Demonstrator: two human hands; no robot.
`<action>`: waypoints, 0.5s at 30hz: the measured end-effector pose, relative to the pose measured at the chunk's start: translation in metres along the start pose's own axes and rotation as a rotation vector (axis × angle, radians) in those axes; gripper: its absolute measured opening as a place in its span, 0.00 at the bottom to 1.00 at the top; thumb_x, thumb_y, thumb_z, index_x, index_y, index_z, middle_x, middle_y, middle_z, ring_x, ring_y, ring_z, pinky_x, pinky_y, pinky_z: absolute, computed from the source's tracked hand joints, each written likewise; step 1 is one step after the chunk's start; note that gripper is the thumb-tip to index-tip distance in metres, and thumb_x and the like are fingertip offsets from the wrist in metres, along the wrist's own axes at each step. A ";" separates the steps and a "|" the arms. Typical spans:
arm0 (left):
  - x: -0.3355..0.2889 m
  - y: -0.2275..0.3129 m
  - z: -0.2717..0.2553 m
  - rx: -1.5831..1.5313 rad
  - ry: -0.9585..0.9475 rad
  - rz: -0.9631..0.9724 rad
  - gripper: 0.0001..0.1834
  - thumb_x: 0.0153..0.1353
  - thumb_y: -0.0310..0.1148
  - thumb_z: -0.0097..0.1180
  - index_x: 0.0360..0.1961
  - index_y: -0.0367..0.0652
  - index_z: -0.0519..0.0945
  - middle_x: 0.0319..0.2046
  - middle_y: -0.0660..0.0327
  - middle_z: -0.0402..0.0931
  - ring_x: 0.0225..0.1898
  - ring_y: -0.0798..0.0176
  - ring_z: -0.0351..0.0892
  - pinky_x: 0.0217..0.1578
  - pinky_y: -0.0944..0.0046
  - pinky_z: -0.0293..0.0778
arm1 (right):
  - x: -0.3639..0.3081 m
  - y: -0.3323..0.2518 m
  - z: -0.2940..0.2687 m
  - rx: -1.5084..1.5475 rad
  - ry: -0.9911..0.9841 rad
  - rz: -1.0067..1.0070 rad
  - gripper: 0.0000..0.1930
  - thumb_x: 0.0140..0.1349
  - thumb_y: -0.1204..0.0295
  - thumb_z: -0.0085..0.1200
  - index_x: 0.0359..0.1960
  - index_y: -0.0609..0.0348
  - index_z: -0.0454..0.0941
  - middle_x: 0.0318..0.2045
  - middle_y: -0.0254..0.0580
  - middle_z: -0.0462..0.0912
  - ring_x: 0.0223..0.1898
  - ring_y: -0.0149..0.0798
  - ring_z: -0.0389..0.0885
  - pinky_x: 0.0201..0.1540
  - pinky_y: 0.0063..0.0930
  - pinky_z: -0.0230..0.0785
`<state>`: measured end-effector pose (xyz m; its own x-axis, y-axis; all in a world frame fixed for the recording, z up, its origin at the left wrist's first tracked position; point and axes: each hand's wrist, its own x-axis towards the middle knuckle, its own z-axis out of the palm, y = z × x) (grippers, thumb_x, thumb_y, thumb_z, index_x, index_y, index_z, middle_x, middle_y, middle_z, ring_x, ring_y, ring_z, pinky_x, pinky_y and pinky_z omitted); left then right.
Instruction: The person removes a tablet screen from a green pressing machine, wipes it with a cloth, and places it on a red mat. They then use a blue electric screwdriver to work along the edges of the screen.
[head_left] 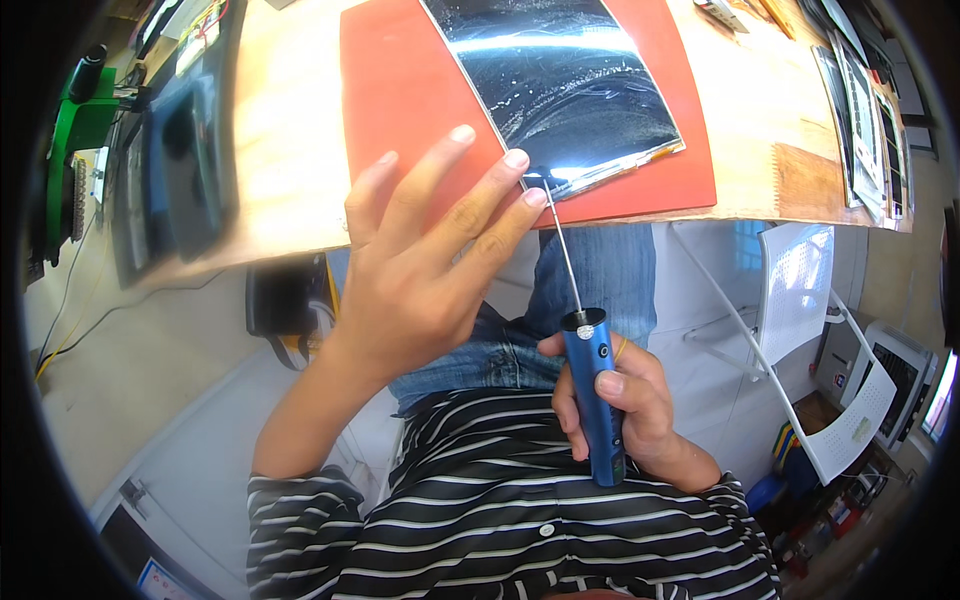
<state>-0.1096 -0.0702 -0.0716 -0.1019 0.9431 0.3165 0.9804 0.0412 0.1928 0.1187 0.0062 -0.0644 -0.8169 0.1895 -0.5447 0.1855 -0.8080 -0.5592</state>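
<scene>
My right hand is wrapped round a blue cordless rotary tool, with the thumb lying along its body near the buttons. From its black collar a long thin metal shaft runs up to the near corner of a glossy dark display panel. My left hand is spread open, palm down. Its index fingertip and thumb rest by that same corner, beside the tip of the shaft. Smears and pale specks mark the panel, and a silvery strip with orange bits follows its near edge. Beneath the panel lies a red mat.
The wooden table ends just in front of my lap. Dark panels and a green device stand at the left. Stacked flat panels sit at the right edge. A white folding chair stands on the floor to the right.
</scene>
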 end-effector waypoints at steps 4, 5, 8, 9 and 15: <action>-0.003 -0.004 0.003 0.002 0.024 0.025 0.22 0.56 0.31 0.65 0.54 0.56 0.84 0.59 0.64 0.79 0.65 0.48 0.70 0.65 0.48 0.55 | 0.000 0.002 -0.002 -0.027 0.009 0.000 0.30 0.70 0.58 0.46 0.62 0.73 0.65 0.25 0.48 0.79 0.16 0.30 0.76 0.20 0.17 0.71; -0.003 -0.005 0.003 0.000 0.027 0.027 0.22 0.56 0.31 0.65 0.54 0.56 0.84 0.59 0.64 0.79 0.65 0.48 0.70 0.65 0.47 0.55 | 0.000 0.002 -0.003 -0.024 0.005 0.002 0.30 0.70 0.58 0.46 0.62 0.74 0.65 0.25 0.48 0.79 0.15 0.30 0.76 0.20 0.17 0.71; -0.003 -0.005 0.002 -0.009 0.022 0.026 0.22 0.55 0.31 0.66 0.54 0.56 0.84 0.59 0.65 0.80 0.65 0.48 0.69 0.65 0.47 0.55 | -0.001 0.000 -0.007 -0.023 -0.002 0.009 0.30 0.70 0.58 0.46 0.62 0.74 0.65 0.25 0.48 0.79 0.14 0.30 0.76 0.19 0.17 0.70; -0.003 -0.006 0.002 -0.011 0.018 0.024 0.22 0.55 0.31 0.66 0.54 0.56 0.84 0.59 0.65 0.79 0.65 0.48 0.69 0.65 0.46 0.55 | -0.001 0.000 -0.008 -0.013 -0.005 0.015 0.30 0.70 0.58 0.46 0.62 0.74 0.65 0.25 0.48 0.79 0.14 0.30 0.76 0.19 0.17 0.70; -0.002 -0.006 -0.002 0.000 -0.028 0.019 0.22 0.57 0.32 0.63 0.54 0.61 0.84 0.60 0.65 0.79 0.66 0.47 0.67 0.67 0.42 0.52 | -0.003 -0.002 -0.015 0.009 -0.018 0.026 0.31 0.70 0.58 0.46 0.63 0.76 0.64 0.25 0.49 0.78 0.14 0.30 0.75 0.18 0.17 0.69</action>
<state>-0.1153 -0.0727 -0.0718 -0.0782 0.9527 0.2937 0.9822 0.0231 0.1865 0.1290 0.0160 -0.0708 -0.8218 0.1583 -0.5473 0.2017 -0.8176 -0.5393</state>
